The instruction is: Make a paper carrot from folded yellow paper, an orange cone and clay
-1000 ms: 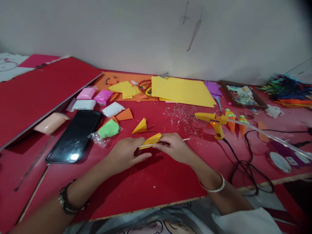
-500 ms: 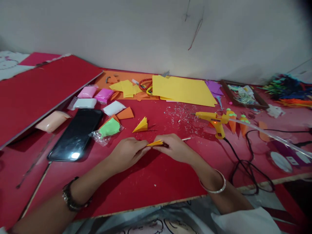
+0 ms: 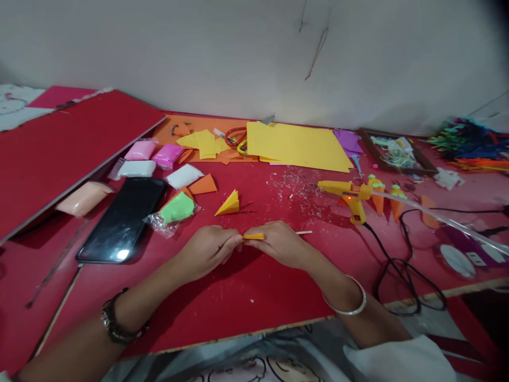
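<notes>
Between my two hands is a small strip of yellow folded paper (image 3: 254,236), its pleats pressed together. My left hand (image 3: 210,248) pinches its left end between thumb and fingers. Curled over the right part of the paper, my right hand (image 3: 280,241) grips it too. Just beyond them a second pleated yellow paper fan (image 3: 229,205) stands on the red table (image 3: 238,297). A thin white stick (image 3: 304,232) lies beside my right hand.
A yellow glue gun (image 3: 350,195) with a lit red light rests at the right, its black cord (image 3: 397,273) looping nearby. Yellow sheets (image 3: 298,146) lie at the back. A black phone (image 3: 123,223) and clay packets (image 3: 178,208) are at the left. Small orange cones (image 3: 377,199) lie behind the gun.
The folded paper has turned from slightly slanted and fanned to nearly level and narrower. Both hands still hold it, with my fingers shifted a little. The other things stay in place.
</notes>
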`<state>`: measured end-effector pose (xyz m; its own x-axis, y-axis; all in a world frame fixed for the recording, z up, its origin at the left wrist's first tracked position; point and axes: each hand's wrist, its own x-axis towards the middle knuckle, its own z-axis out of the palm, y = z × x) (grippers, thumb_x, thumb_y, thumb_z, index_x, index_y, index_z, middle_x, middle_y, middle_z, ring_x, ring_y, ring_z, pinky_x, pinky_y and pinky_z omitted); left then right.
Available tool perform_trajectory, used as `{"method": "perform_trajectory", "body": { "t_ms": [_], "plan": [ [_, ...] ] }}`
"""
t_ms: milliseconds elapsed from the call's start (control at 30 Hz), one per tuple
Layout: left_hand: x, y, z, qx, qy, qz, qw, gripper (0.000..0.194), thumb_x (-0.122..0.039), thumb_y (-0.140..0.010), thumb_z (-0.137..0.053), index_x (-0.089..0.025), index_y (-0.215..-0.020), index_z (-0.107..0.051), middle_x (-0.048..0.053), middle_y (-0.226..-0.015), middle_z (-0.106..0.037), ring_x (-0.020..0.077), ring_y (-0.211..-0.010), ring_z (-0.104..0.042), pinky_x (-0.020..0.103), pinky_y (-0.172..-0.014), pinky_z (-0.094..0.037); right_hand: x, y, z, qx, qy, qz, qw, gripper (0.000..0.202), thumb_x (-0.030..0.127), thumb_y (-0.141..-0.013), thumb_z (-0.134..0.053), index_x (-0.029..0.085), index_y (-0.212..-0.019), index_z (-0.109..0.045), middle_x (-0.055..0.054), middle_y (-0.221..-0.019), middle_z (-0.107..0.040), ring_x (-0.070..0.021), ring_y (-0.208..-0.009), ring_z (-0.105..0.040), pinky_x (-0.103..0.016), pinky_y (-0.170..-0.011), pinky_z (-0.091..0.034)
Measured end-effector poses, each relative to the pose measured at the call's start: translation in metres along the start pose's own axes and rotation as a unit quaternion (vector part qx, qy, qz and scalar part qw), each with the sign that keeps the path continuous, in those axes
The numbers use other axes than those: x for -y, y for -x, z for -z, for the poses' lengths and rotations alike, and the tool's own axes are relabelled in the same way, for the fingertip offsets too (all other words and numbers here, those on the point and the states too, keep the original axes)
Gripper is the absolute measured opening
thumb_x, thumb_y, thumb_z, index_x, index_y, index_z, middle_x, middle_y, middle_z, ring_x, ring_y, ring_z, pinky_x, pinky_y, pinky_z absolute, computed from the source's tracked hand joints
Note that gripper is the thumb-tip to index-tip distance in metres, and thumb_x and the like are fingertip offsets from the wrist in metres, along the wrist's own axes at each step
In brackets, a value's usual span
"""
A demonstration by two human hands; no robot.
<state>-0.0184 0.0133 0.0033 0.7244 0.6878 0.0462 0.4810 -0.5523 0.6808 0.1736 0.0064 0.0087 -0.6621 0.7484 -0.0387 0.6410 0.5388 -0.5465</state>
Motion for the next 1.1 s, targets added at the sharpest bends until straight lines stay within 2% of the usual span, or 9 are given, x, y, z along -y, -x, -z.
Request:
{"method": "perform_trajectory", "body": {
  "t_ms": [167,333,533,633,733,800,900,1000,1100],
  "plan": [
    [-0.004,0.001,-0.003,-0.001,0.105,0.089,0.990,0.045,-0.035,-0.091,-0.021,-0.016,-0.062,-0.050,-0.005,-0.041,-0.046,0.0067,-0.041,-0.045,0.018,-0.049,-0.034,0.001,0.000,-0.002,-0.013,0.024,0.016,0.999,0.032,0.034,-0.090,-0.034,0.019,-0.095,-0.061,-0.004,-0.092,-0.068,-0.0137,-0.082,-0.062,-0.022,-0.069,-0.039],
    [-0.008,0.002,-0.006,-0.007,0.201,0.202,0.959,0.051,-0.046,-0.088,-0.023,-0.016,-0.053,-0.044,-0.007,-0.031,-0.035,0.0058,-0.031,-0.037,0.017,-0.037,-0.026,0.001,-0.001,-0.012,-0.051,0.114,0.057,0.991,0.032,0.031,-0.091,-0.031,0.016,-0.091,-0.059,-0.005,-0.086,-0.068,-0.0138,-0.075,-0.061,-0.025,-0.067,-0.037],
    [-0.013,0.001,-0.004,0.011,0.244,0.246,0.938,0.052,-0.048,-0.088,-0.023,-0.016,-0.052,-0.042,-0.007,-0.029,-0.033,0.0062,-0.028,-0.033,0.018,-0.035,-0.024,0.001,0.001,-0.018,-0.082,0.209,0.081,0.971,0.021,0.025,-0.090,-0.037,0.016,-0.095,-0.055,-0.003,-0.078,-0.067,-0.0137,-0.068,-0.059,-0.026,-0.062,-0.033],
    [-0.011,0.002,-0.004,-0.010,0.161,0.202,0.966,0.051,-0.044,-0.089,-0.020,-0.016,-0.054,-0.045,-0.005,-0.035,-0.040,0.0078,-0.035,-0.041,0.019,-0.040,-0.029,0.003,0.002,-0.012,-0.055,0.177,0.055,0.981,0.023,0.028,-0.090,-0.036,0.017,-0.093,-0.057,-0.003,-0.077,-0.067,-0.0128,-0.065,-0.059,-0.025,-0.059,-0.032],
    [-0.005,0.003,-0.001,-0.069,-0.059,0.066,0.994,0.039,-0.038,-0.089,-0.027,-0.016,-0.072,-0.054,0.001,-0.060,-0.059,0.0121,-0.054,-0.053,0.022,-0.052,-0.034,0.005,0.002,-0.004,-0.023,0.098,0.015,0.995,0.033,0.031,-0.091,-0.030,0.015,-0.087,-0.059,-0.005,-0.077,-0.067,-0.0128,-0.066,-0.059,-0.023,-0.058,-0.032],
    [0.000,0.002,0.002,-0.078,-0.192,-0.031,0.978,0.033,-0.037,-0.089,-0.031,-0.016,-0.081,-0.055,0.004,-0.069,-0.062,0.0148,-0.059,-0.054,0.024,-0.055,-0.034,0.006,0.002,0.001,-0.006,0.036,0.010,0.999,0.035,0.030,-0.091,-0.030,0.014,-0.081,-0.059,-0.005,-0.073,-0.066,-0.0123,-0.065,-0.058,-0.022,-0.058,-0.032],
    [0.003,0.001,0.006,-0.050,-0.277,-0.111,0.953,0.040,-0.037,-0.091,-0.026,-0.017,-0.072,-0.054,0.002,-0.056,-0.057,0.0140,-0.051,-0.050,0.025,-0.051,-0.030,0.007,0.003,0.006,0.011,-0.034,0.027,0.999,0.031,0.027,-0.090,-0.033,0.015,-0.079,-0.060,-0.002,-0.068,-0.064,-0.0099,-0.059,-0.055,-0.020,-0.057,-0.032],
    [0.003,0.001,0.007,-0.055,-0.267,-0.091,0.958,0.046,-0.040,-0.091,-0.021,-0.017,-0.065,-0.052,0.001,-0.049,-0.053,0.0125,-0.046,-0.047,0.024,-0.047,-0.026,0.007,0.003,0.005,0.001,-0.049,0.036,0.998,0.029,0.028,-0.090,-0.034,0.017,-0.086,-0.060,0.000,-0.074,-0.065,-0.0091,-0.061,-0.055,-0.020,-0.057,-0.033],
    [-0.002,0.002,0.007,-0.040,-0.149,-0.014,0.988,0.046,-0.040,-0.091,-0.023,-0.017,-0.059,-0.048,-0.001,-0.048,-0.053,0.0106,-0.046,-0.048,0.022,-0.048,-0.028,0.004,0.003,-0.001,-0.047,0.015,0.056,0.997,0.030,0.032,-0.091,-0.032,0.019,-0.095,-0.059,-0.001,-0.087,-0.067,-0.0109,-0.071,-0.059,-0.021,-0.062,-0.034]
  ]
}}
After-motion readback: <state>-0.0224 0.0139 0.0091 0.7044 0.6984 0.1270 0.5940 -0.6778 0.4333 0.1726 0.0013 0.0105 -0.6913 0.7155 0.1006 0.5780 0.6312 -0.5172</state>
